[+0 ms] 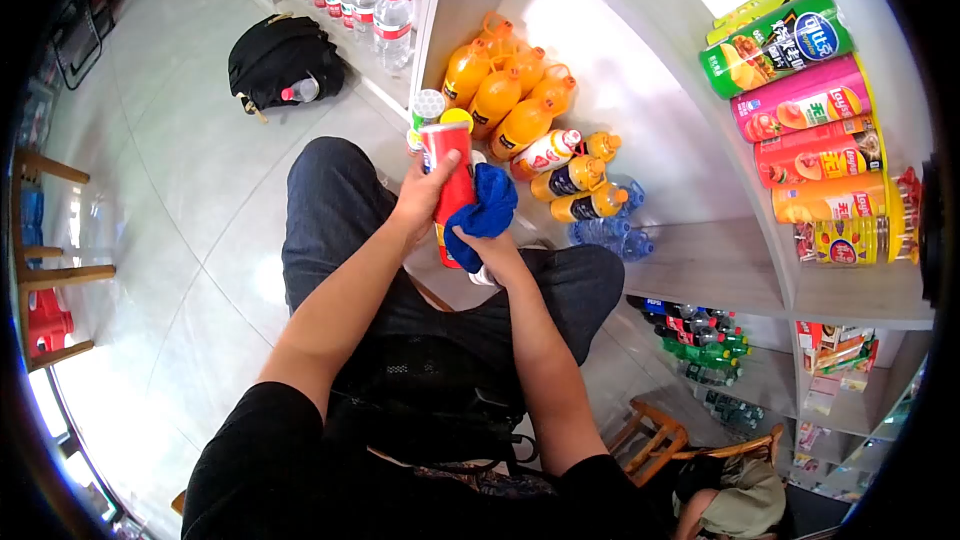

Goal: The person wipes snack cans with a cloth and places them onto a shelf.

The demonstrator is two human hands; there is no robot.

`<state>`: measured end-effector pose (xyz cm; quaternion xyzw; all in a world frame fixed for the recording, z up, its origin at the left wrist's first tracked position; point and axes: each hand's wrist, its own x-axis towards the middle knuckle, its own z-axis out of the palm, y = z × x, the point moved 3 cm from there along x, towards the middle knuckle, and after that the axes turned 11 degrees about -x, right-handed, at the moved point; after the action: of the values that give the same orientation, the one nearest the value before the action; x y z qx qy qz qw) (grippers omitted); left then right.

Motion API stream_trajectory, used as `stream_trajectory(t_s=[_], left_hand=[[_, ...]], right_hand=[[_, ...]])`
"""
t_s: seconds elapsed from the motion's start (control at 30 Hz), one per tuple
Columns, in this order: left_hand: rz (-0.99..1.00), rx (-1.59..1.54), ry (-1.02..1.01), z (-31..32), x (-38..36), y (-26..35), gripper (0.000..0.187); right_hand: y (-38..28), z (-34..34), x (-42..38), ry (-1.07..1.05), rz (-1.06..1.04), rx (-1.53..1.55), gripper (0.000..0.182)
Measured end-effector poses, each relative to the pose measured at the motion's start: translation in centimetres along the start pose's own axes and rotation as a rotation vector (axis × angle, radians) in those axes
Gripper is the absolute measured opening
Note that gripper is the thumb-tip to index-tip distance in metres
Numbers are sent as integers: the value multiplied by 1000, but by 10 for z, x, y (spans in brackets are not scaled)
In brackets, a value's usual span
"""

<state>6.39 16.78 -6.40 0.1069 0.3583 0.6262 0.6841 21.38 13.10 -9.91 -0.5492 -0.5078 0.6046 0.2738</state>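
Note:
My left hand (424, 196) is wrapped round a red chip can (456, 187), which is tilted above my lap. My right hand (484, 244) grips a bunched blue cloth (488, 202) and presses it against the can's side. The cloth covers part of the can and some of my right fingers. Just beyond the can, a green can with a pale lid (428, 105) and a can with a yellow lid (457, 118) stand close together by the shelf.
Orange juice bottles (497, 100) crowd the low shelf ahead. Chip cans (803, 100) line an upper shelf at right. Water bottles (392, 25) stand at the back. A black backpack (285, 62) lies on the floor. A wooden stool (650, 440) is at lower right, near another person's arm (697, 513).

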Motion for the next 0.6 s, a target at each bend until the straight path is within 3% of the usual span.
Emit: stream_trajectory(t_s=[0.07,0.17,0.23,0.3,0.37,0.43,0.57,0.6], left_hand=[[-70,-213,-48,-11,11,0,43],[-45,-348,-39,-14,13,8,50],[-97,-493,12,-19,18,8,52],[-100,-515,20,-45,30,-2,62],[-94,-566,97,-48,35,-8,68],[-149,-543,108,-50,35,-13,71],[-200,-499,130,-40,31,-11,78],[-187,-503,134,-37,29,-10,73]], right_hand=[[12,-1,3,-95,102,161,51],[13,-7,1,-138,225,364,47],[1,-3,-2,-151,125,502,48],[29,-5,6,-138,131,458,54],[23,-3,6,-75,-96,308,56],[16,-5,0,9,-122,176,54],[35,-9,5,18,11,59,46],[40,-8,5,24,8,152,46]])
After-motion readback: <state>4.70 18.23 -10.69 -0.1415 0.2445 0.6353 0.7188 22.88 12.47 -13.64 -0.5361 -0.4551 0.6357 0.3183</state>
